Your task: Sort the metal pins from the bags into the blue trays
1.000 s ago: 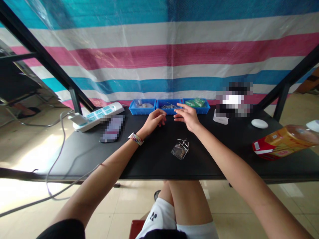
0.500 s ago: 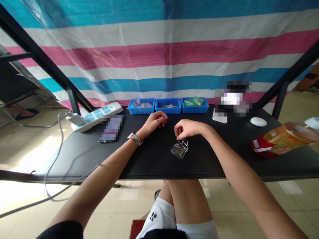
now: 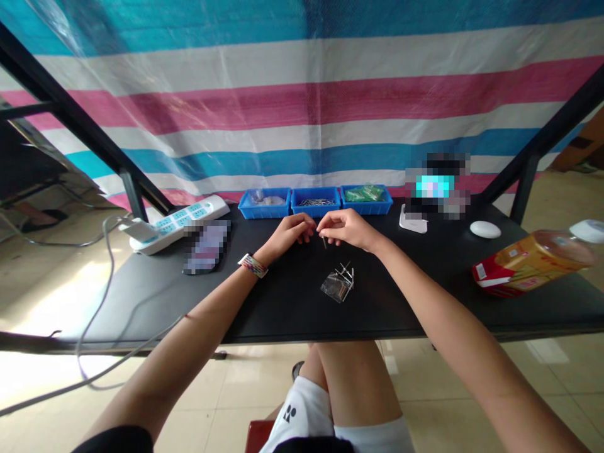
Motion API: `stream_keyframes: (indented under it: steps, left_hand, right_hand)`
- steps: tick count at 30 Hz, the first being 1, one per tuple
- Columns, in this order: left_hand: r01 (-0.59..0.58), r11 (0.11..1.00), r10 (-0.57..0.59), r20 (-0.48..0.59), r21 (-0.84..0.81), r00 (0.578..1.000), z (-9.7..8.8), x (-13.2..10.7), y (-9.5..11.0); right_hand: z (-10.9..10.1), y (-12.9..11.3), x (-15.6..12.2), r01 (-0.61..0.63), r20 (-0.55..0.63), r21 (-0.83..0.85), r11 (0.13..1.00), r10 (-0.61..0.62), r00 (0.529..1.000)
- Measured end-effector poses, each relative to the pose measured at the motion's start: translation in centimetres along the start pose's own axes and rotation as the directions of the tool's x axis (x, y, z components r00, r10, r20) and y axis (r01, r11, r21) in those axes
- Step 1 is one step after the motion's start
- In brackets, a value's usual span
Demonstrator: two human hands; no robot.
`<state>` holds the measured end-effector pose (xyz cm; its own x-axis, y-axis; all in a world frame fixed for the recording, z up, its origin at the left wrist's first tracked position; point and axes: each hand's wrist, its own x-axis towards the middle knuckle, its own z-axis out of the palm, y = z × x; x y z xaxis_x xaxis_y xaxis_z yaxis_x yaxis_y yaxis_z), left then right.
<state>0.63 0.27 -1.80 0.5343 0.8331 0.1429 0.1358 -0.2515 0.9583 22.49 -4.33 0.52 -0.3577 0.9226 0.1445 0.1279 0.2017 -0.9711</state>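
My right hand (image 3: 348, 229) is closed in a pinch over the middle of the black tabletop (image 3: 283, 296). A thin metal pin (image 3: 324, 242) points down from its fingertips. Close beside it, almost touching, is my left hand (image 3: 293, 231), fingers curled together; whatever they hold is too small or hidden to make out. Nearer the front edge, a small clear plastic bag (image 3: 333, 287) lies with several loose metal pins (image 3: 348, 277) on and beside it.
Three blue bins stand at the back: one with pale bagged items (image 3: 265, 211), one with metal pins (image 3: 315, 209), one with green packets (image 3: 367, 202). A power strip (image 3: 179, 220) and phone (image 3: 207, 246) lie left; a white mouse (image 3: 485, 229) and bottle (image 3: 531, 261) right.
My right hand has moved up and left from the pile by the plastic bag, bringing a metal pin beside my left hand. My left hand stays nearly in place.
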Motion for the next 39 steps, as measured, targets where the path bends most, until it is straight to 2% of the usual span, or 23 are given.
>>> stream_keyframes:
  steps: [4,8,12,18,26,30,34,39]
  left_hand:
    - [0.048,0.998,-0.047,0.039,-0.051,0.998,0.0,0.1,-0.1]
    - [0.063,0.996,-0.061,0.036,-0.07,0.998,0.1,0.0,0.0]
    - [0.051,0.996,-0.052,-0.01,-0.076,0.999,0.1,-0.1,0.1]
    - [-0.015,0.998,0.013,-0.043,-0.058,0.999,0.2,-0.2,0.1]
    - [0.076,0.996,-0.077,-0.009,-0.053,0.997,0.0,0.0,-0.1]
    - [0.102,0.994,-0.102,0.001,-0.049,0.995,0.0,0.0,0.0]
    - [0.076,0.995,-0.077,-0.018,-0.071,0.997,0.1,-0.1,0.2]
    - [0.018,0.997,-0.021,-0.037,-0.073,0.999,0.2,-0.1,0.3]
  right_hand:
    - [0.6,1.1,0.6,0.031,-0.209,0.143,0.989,0.0,0.978]
    - [1.1,2.0,0.8,0.055,-0.284,0.123,0.991,-0.018,0.959]
    - [1.4,2.3,0.8,0.047,-0.291,0.138,0.989,-0.004,0.957]
    - [1.7,2.2,0.7,-0.077,-0.252,0.283,0.956,0.151,0.956]
    - [2.2,2.5,0.8,0.061,-0.327,0.225,0.972,0.016,0.945]
    - [2.2,2.5,0.8,0.089,-0.342,0.197,0.976,-0.017,0.94]
    - [2.0,2.4,0.7,0.064,-0.337,0.189,0.98,0.004,0.941]
    - [1.9,2.1,0.7,-0.045,-0.322,0.281,0.959,0.138,0.937]
